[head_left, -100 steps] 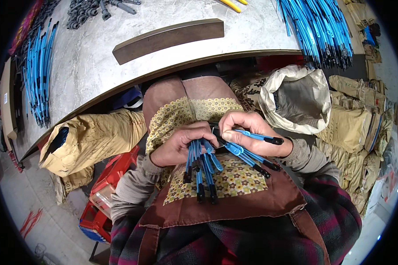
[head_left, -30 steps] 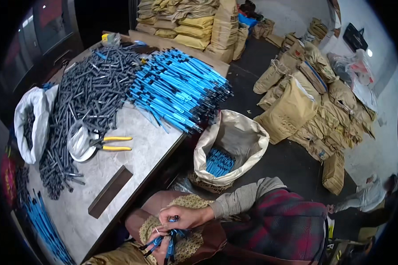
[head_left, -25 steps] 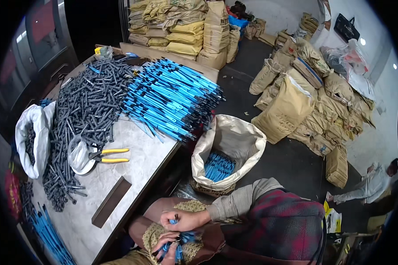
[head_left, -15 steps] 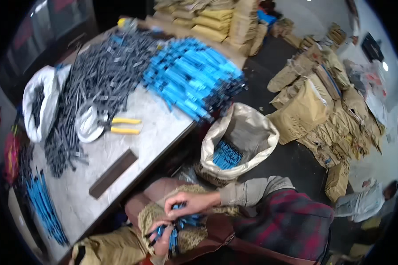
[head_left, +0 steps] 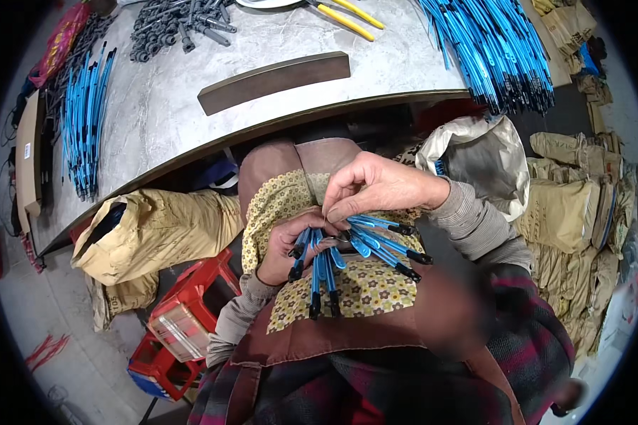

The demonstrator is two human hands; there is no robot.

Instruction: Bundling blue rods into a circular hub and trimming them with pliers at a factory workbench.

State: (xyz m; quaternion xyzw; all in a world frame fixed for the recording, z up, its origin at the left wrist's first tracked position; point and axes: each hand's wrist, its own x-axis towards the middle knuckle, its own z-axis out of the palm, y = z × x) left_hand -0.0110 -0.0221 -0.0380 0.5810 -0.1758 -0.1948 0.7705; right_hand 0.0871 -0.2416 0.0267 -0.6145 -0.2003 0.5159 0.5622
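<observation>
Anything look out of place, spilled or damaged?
Possibly the thin red strips on the pale grey floor at lower left: they lie apart from the blue, black-tipped strips fanned out at the left hand, like stray scraps. No damage shows on the blue ones.

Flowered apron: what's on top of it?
The left hand holds blue strips with black ends, fanned over the apron; the right hand is close by. Cloth beneath them is covered, so whether the strips touch it isn't visible.

No clearly legible lettering
</observation>
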